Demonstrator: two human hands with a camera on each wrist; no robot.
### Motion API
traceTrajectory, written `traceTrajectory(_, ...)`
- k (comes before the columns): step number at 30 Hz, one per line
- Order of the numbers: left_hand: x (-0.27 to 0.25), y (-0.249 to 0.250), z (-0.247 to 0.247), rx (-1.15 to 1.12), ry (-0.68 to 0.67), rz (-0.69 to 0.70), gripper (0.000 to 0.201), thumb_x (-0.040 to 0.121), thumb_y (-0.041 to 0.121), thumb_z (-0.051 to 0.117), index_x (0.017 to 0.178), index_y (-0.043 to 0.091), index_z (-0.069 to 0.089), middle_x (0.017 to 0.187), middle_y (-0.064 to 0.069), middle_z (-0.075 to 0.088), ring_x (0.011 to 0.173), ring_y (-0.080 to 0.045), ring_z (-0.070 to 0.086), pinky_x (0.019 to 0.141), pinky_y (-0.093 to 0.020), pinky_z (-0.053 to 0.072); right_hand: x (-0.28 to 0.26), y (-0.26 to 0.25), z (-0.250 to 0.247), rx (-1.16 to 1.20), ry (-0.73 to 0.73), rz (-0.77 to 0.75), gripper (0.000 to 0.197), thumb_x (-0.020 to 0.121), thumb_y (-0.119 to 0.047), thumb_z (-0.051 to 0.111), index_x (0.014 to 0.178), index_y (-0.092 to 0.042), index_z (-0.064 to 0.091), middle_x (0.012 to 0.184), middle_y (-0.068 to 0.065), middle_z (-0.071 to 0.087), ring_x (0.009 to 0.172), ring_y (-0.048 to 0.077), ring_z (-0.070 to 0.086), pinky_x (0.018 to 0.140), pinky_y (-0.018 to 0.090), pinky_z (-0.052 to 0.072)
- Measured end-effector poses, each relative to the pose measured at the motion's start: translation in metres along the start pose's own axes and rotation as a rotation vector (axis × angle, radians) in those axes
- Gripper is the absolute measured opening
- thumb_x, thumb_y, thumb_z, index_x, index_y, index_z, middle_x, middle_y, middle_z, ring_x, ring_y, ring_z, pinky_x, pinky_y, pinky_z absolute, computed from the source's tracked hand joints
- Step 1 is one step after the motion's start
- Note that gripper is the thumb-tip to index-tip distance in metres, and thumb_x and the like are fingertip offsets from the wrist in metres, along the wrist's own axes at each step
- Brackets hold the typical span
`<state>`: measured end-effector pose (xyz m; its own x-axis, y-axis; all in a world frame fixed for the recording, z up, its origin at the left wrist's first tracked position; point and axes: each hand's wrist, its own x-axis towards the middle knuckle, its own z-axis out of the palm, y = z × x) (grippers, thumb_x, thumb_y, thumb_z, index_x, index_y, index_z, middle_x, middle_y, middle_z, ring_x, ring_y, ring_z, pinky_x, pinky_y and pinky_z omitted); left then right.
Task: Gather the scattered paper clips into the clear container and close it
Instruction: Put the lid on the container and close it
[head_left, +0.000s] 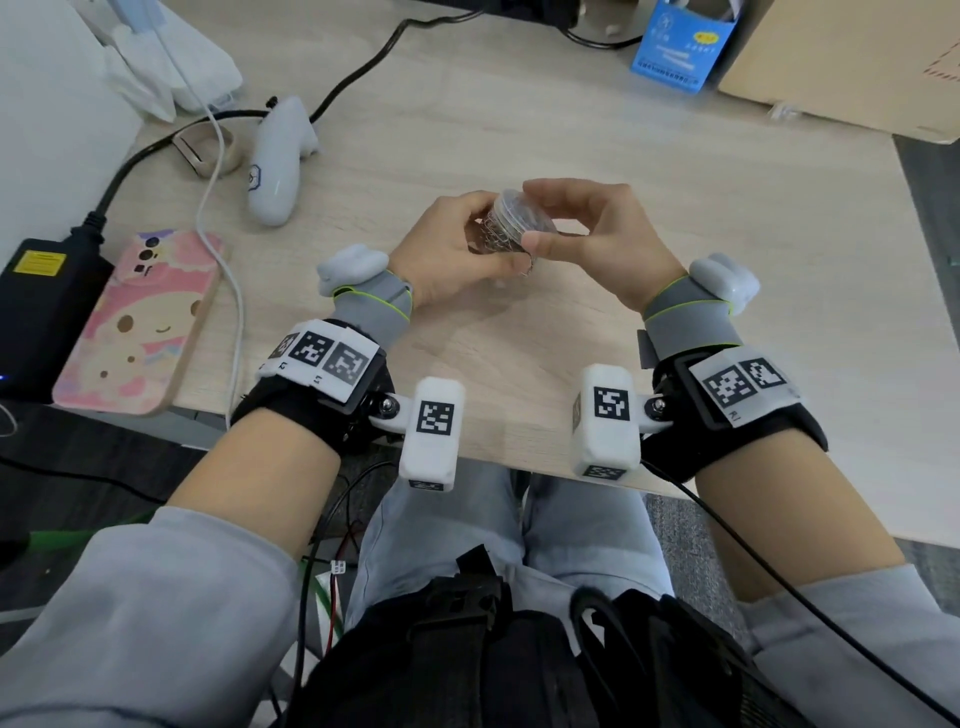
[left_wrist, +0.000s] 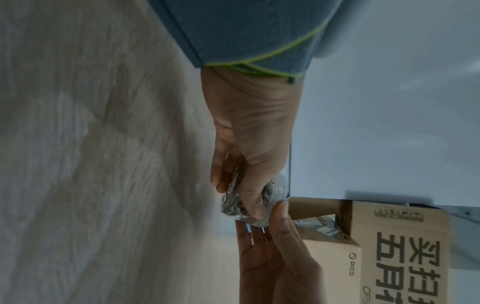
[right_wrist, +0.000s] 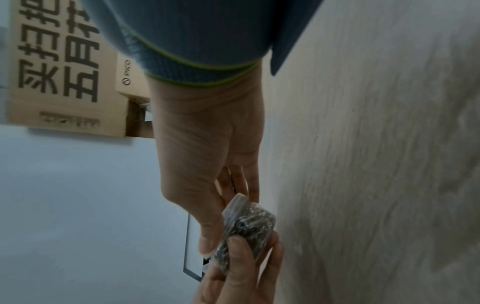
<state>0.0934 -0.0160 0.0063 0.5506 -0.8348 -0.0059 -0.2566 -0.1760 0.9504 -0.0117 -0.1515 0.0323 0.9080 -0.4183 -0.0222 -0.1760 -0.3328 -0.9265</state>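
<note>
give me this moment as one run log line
left hand: holds small clear round plastic container | right hand: grips its lid end | paper clips: inside | held above table

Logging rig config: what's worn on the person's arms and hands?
Pale grey-blue sleeves pushed up. Each forearm carries a black strap with white blocks bearing black square markers. Grey, green-edged wrist bands hold white pods. Black cable trails from the right unit. Left hand and right hand bare.
</note>
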Motion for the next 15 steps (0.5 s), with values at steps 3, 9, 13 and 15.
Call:
traceTrajectory(3,0.002,0.003,0.005,0.047,0.028,0.012,0.054,0.061,0.03,0.075,0.111,0.015,0.06,0.098,-0.004,0.068,0.088,-0.015,0.065,0.085,-0.038,0.054,0.002,-0.004,0.0,-0.129,0.037,-0.009,0.054,0.074,-0.019,0.077,0.123,-0.007,0.059,0.115,0.004,0.063,0.102,0.012,0.058,0.093,0.02,0.048)
traceTrajectory(9,0.007,0.007,0.01,0.121,0.026,0.029,0.057,0.055,0.034,0.075,0.108,0.019,0.062,0.094,-0.003,0.069,0.08,-0.013,0.062,0.082,-0.038,0.053,0.002,-0.01,-0.01,-0.253,0.002,-0.01,0.049,0.074,-0.026,0.077,0.118,-0.01,0.064,0.111,-0.001,0.063,0.1,0.011,0.06,0.094,0.026,0.048)
traceTrajectory(13,0.009,0.011,0.004,0.095,-0.056,0.042,0.059,0.049,0.035,0.078,0.103,0.015,0.065,0.098,-0.014,0.07,0.084,-0.014,0.063,0.083,-0.038,0.052,-0.005,-0.005,-0.017,-0.195,-0.076,-0.029,0.04,0.073,-0.014,0.076,0.112,-0.012,0.067,0.101,-0.003,0.063,0.103,0.022,0.062,0.093,0.035,0.053)
traceTrajectory(15,0.011,0.011,0.003,0.086,-0.105,0.019,0.059,0.05,0.027,0.081,0.104,0.01,0.064,0.095,-0.011,0.069,0.084,-0.011,0.062,0.082,-0.033,0.052,-0.008,-0.002,-0.018,-0.156,-0.09,-0.031,0.043,0.072,-0.009,0.077,0.113,-0.011,0.065,0.103,0.0,0.059,0.103,0.022,0.061,0.091,0.035,0.054)
